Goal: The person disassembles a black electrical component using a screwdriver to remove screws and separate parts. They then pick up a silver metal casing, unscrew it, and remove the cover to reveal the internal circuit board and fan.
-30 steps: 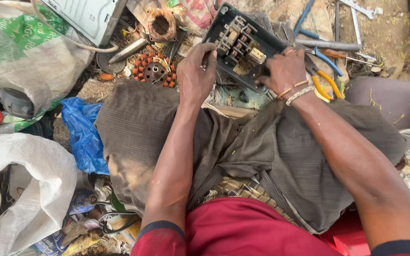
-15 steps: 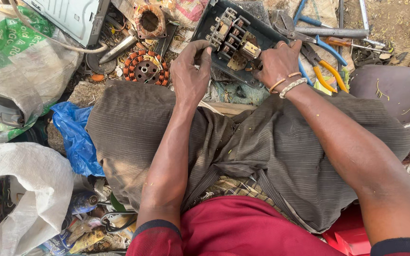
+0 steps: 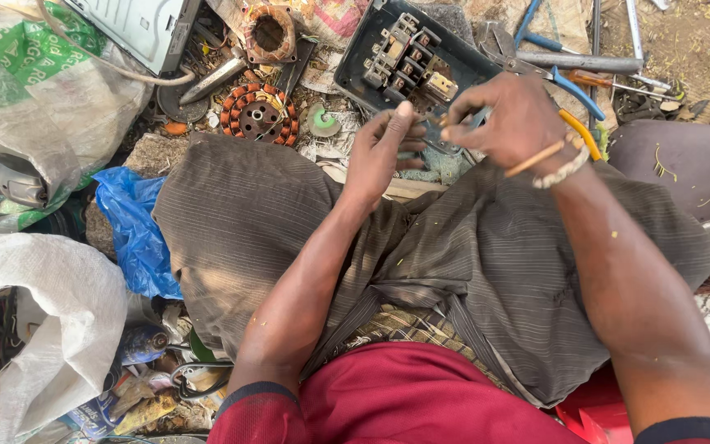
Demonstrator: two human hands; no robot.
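Both hands meet at the near edge of a dark switch box (image 3: 408, 57) that lies on the ground past the person's knees. Left hand (image 3: 384, 152) is partly open, its fingers (image 3: 396, 123) stretched up to touch the box edge. Right hand (image 3: 507, 123) is curled, its fingertips pinched on a small part at the same edge; I cannot tell what the part is. Just behind the right hand lie pliers with blue and yellow handles (image 3: 573, 111). To the left sit a round copper coil wheel (image 3: 258, 113), a blue plastic bag (image 3: 129, 230) and white sacks (image 3: 51, 345).
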